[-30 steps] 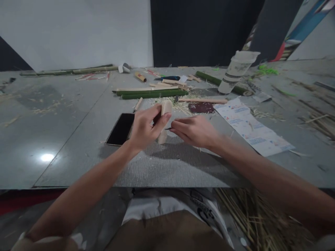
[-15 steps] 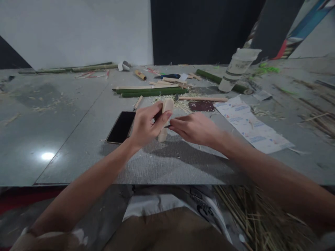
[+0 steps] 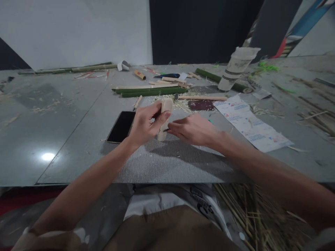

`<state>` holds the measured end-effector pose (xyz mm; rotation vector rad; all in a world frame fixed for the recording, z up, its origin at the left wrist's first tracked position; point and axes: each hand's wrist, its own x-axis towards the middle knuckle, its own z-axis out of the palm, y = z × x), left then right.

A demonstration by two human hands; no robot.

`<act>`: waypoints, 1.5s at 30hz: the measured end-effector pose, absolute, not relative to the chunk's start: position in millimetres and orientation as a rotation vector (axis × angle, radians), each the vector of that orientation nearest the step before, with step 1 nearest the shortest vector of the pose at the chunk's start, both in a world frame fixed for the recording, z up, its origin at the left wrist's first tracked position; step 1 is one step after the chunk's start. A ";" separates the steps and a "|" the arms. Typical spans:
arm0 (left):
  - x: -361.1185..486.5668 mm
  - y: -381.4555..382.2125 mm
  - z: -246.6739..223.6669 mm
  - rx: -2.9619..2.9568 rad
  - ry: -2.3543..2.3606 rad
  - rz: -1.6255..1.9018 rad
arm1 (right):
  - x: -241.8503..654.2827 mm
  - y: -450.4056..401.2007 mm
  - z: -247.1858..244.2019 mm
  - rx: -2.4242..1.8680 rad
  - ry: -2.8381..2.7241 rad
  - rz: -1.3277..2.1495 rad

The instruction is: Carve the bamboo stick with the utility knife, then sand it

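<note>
A pale wooden piece [image 3: 166,105] stands upright over the near middle of the table, its upper part gripped between the thumb and fingers of my left hand [image 3: 148,123]. My right hand [image 3: 192,129] is closed around a small dark-tipped tool, mostly hidden in the fingers. The tool's tip [image 3: 165,130] is at the right side of the piece's lower part. Left of the wooden piece, a black flat phone-like object [image 3: 120,127] lies beside my left wrist.
Beyond my hands lie green bamboo strips [image 3: 154,91], a hammer-like tool [image 3: 201,98] and shavings. A lidded cup [image 3: 237,69] stands at the back right beside a bamboo tube [image 3: 206,75]. Printed paper [image 3: 251,125] lies to the right.
My right hand has moved slightly down and left, and the tool tip sits lower along the wooden piece. My left hand keeps its hold on the piece.
</note>
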<state>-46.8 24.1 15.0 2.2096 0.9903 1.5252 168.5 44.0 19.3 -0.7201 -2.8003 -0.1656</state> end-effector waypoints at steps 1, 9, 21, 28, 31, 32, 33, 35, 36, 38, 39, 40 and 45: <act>-46.7 23.7 15.4 2.210 0.988 1.521 | 169.1 43.7 21.2 -0.730 -2.789 -0.175; -45.5 24.0 14.7 2.121 0.983 1.525 | 169.0 43.4 27.8 -0.818 -2.728 -0.203; -53.3 24.4 19.6 2.142 0.950 1.523 | 164.9 41.5 27.0 -0.784 -2.795 -0.104; -57.9 24.2 20.9 2.137 0.922 1.451 | 163.3 39.8 29.2 -0.783 -2.820 -0.106; -59.1 24.7 21.6 2.161 0.903 1.427 | 163.6 38.6 32.0 -0.793 -2.829 -0.115; -59.4 24.7 21.8 2.171 0.895 1.420 | 163.7 38.2 33.0 -0.796 -2.832 -0.117; -59.5 24.6 22.0 2.178 0.890 1.416 | 163.7 38.0 33.8 -0.797 -2.834 -0.119; -59.5 24.3 21.9 2.177 0.895 1.418 | 163.7 38.0 35.1 -0.795 -2.840 -0.121; -59.4 24.2 21.8 2.170 0.901 1.425 | 163.7 38.1 35.4 -0.793 -2.841 -0.123; -58.8 24.2 21.4 2.161 0.907 1.433 | 163.7 38.6 34.7 -0.789 -2.840 -0.128; -58.4 24.5 21.3 2.161 0.899 1.437 | 163.8 39.0 33.7 -0.785 -2.841 -0.130; -58.0 24.9 21.3 2.164 0.885 1.439 | 163.9 39.4 32.3 -0.780 -2.841 -0.132; -54.8 28.9 22.3 2.286 0.733 1.535 | 164.6 40.7 22.2 -0.734 -2.856 -0.130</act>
